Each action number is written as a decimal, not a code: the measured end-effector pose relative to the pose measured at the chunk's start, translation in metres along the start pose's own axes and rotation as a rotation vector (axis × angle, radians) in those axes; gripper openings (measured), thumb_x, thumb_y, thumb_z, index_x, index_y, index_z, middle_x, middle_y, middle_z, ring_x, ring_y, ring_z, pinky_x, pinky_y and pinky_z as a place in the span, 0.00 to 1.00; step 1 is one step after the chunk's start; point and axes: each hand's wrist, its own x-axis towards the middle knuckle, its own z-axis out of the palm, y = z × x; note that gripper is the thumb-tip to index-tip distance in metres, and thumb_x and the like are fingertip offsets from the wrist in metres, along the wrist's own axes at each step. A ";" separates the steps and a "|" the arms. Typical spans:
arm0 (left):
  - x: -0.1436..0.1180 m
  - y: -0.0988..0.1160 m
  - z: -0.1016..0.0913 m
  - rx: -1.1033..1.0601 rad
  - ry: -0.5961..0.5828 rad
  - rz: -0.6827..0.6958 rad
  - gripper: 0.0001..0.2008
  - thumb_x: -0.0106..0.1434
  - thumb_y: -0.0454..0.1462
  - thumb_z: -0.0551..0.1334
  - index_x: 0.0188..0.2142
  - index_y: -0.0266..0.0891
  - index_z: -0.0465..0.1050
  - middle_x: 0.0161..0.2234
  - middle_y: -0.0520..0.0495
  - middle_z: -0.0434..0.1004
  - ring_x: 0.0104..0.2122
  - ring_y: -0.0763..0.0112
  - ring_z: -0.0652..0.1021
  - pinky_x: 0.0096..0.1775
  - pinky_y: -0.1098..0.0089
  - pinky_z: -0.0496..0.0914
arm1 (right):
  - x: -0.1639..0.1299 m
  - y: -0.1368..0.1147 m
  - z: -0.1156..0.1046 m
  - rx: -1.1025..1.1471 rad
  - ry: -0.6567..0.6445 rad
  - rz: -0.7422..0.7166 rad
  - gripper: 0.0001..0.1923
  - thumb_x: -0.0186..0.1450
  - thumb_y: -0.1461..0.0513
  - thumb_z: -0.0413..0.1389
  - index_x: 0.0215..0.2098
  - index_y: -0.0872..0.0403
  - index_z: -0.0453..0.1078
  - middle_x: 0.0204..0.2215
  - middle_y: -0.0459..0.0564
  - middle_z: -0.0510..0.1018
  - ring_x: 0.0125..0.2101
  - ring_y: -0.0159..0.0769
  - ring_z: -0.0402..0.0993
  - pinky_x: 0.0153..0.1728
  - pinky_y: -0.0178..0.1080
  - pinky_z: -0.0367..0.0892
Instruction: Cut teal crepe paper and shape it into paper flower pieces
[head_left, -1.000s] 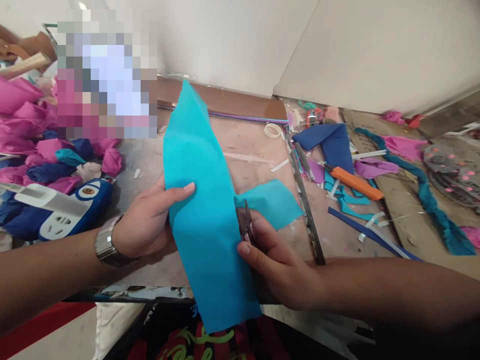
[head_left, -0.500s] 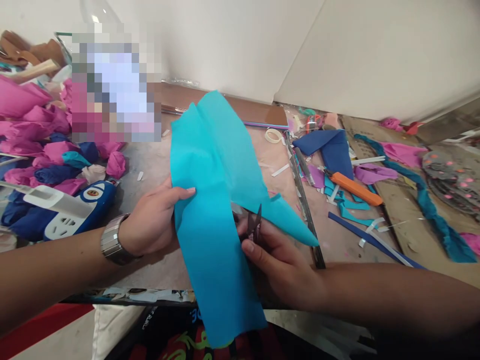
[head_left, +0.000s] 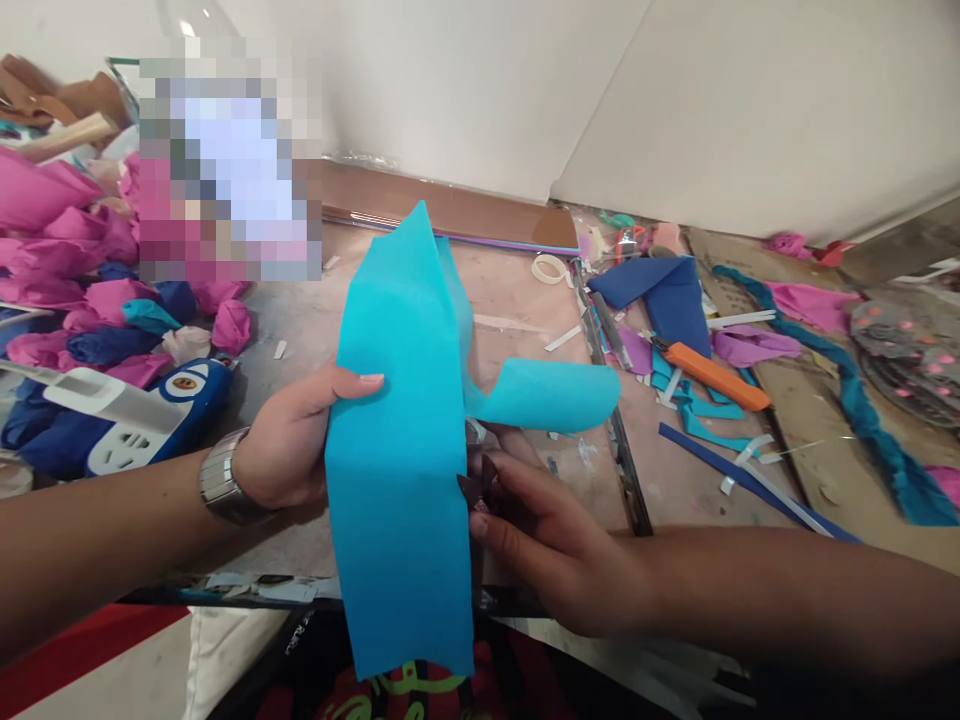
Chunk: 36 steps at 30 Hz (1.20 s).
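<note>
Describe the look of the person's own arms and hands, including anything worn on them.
Both forearms are bare, with no sleeves in view. The left hand has a silver metal link wristwatch on its wrist. The right hand wears nothing visible: no glove, ring or band.

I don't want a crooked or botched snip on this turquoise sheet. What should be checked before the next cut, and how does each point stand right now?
1. Left hand has a firm grip on the turquoise sheet, thumb on top: ok.
2. Right hand holds the small scissors at the sheet's right edge: ok.
3. Blades open or closed: cannot tell, mostly hidden by fingers and paper.
4. Cut flap curls away to the right, clear of the blades: ok.
5. Left fingers clear of the cutting line: ok, they grip the opposite edge.
6. Sheet taut and flat: not ok, its top folds over.
</note>
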 end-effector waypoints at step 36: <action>0.000 -0.006 0.000 0.080 0.137 0.033 0.28 0.60 0.38 0.63 0.59 0.28 0.70 0.50 0.33 0.82 0.47 0.40 0.82 0.48 0.49 0.78 | 0.000 0.006 -0.002 0.559 -0.215 0.354 0.16 0.71 0.48 0.56 0.44 0.52 0.72 0.32 0.47 0.74 0.34 0.36 0.72 0.37 0.39 0.71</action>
